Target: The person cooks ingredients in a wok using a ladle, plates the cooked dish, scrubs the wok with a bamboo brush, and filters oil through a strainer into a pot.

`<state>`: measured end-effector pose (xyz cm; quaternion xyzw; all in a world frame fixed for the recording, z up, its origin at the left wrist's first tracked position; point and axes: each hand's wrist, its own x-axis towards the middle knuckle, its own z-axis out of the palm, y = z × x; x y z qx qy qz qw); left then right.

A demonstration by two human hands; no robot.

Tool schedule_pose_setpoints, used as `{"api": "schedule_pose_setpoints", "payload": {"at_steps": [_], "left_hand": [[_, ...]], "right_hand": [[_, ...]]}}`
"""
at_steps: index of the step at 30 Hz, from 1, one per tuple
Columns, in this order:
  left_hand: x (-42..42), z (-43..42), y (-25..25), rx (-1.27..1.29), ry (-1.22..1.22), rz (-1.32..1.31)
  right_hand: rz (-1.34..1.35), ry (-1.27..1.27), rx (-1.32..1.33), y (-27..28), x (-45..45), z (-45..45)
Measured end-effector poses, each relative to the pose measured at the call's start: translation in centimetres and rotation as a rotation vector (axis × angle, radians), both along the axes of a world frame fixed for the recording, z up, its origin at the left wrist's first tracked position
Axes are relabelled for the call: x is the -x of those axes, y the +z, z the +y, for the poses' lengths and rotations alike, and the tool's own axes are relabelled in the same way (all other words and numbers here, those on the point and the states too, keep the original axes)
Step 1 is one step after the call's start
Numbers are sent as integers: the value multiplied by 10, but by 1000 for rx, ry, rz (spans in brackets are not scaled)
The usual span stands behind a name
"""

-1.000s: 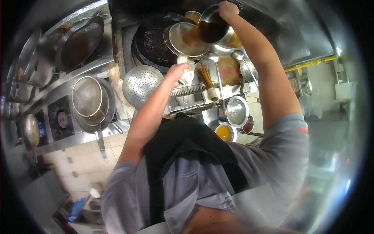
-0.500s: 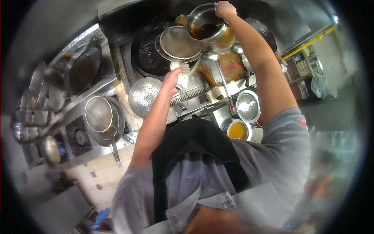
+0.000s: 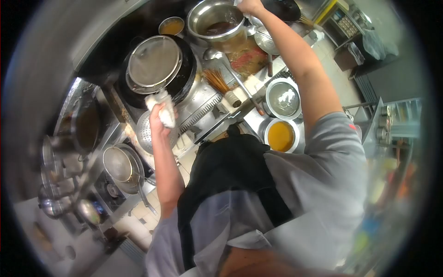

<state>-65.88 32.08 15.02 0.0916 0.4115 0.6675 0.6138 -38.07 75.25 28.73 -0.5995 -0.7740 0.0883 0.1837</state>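
My left hand (image 3: 161, 119) is closed on a folded white cloth (image 3: 167, 115) at the near edge of the wok. The cloth hides whatever handle is under it. Just beyond, a round fine-mesh strainer (image 3: 154, 60) lies over the black wok (image 3: 188, 74). At the top, my right hand (image 3: 251, 6) grips the rim of a large metal pot (image 3: 196, 24), with a bit of white cloth showing at the fingers. Dark brown liquid (image 3: 220, 28) lies in the pot. A ladle (image 3: 226, 62) and a bamboo brush (image 3: 217, 82) lie between the hands.
A bowl of amber liquid (image 3: 171, 27) stands behind the wok. Close to my body are a pot of yellow liquid (image 3: 280, 136) and a pot of clear liquid (image 3: 282, 99). A perforated ladle (image 3: 265, 40) rests near my right forearm. More strainers (image 3: 118, 164) sit at left.
The metal pot was tilted close beside the strainer; now it stands more level and farther from it. The view has turned, and both hands keep their grips.
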Motion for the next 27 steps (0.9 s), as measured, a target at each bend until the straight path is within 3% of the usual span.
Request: {"api": "schedule_pose_setpoints", "payload": {"at_steps": [3,5,7,9,15,20,27], "left_hand": [[-5,-8,11,13,15,32],[-6,-14,10,13,48,12],[-9,-20,14,51,68,32],[-14,-23,17,80,92,46],[-28,-33,16,134,159,95],[-32,-38,14,126,154,94],[-17,-51,11,104,108,45]], "right_hand": [[94,-48,-12,-21,-26,4],[-19,68,-53,-26,-43,1],[44,15,-48,-38,-53,4],[-65,-22,105,-42,-62,4],[-183,38,61,-63,-86,18],[-71,-52,83,-124,-114,48],[99,-283,206,-190,-129,22]]}}
